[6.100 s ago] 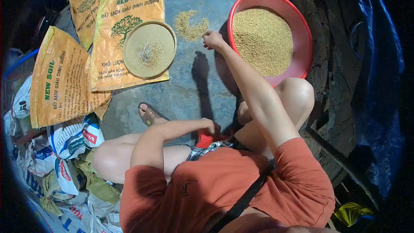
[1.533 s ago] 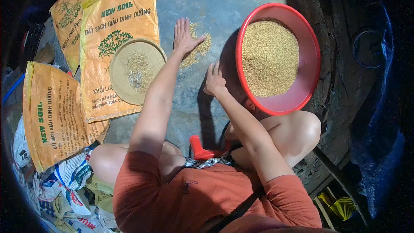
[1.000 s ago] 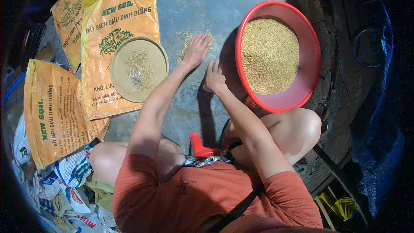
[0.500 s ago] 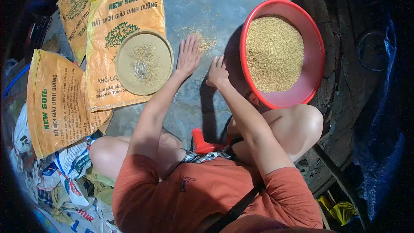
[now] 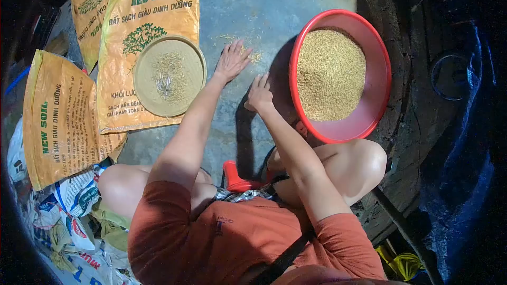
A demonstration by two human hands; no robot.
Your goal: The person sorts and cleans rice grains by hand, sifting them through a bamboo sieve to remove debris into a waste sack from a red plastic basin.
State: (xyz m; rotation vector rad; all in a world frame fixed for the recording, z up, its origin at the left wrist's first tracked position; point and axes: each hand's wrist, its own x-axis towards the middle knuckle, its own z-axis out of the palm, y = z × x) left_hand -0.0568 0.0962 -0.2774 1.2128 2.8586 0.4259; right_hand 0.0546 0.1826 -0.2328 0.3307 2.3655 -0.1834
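Note:
My left hand (image 5: 231,62) lies flat on the blue-grey floor with its fingers spread, touching a thin scatter of loose golden grain (image 5: 256,57). Part of that grain is hidden under the fingers. Slightly nearer to me and to the right, my right hand (image 5: 259,93) rests low at the floor, fingers stretched forward and holding nothing visible. A red plastic tub (image 5: 384,87) stands to the right of it, with a large heap of golden grain (image 5: 331,74) inside. Left of my left hand, a round shallow tray (image 5: 198,63) carries a thin layer of grain and some shiny bits.
The tray sits on a flattened orange soil sack (image 5: 119,74); another orange sack (image 5: 66,142) lies nearer on the left. Crumpled white bags (image 5: 79,221) pile at lower left. A red plastic object (image 5: 237,179) stands between my legs. Blue sheeting (image 5: 459,179) hangs at right.
My left hand has slid a little to the right across the scattered grain, its fingers now wider apart. The right hand has barely moved. The whole view has shifted slightly.

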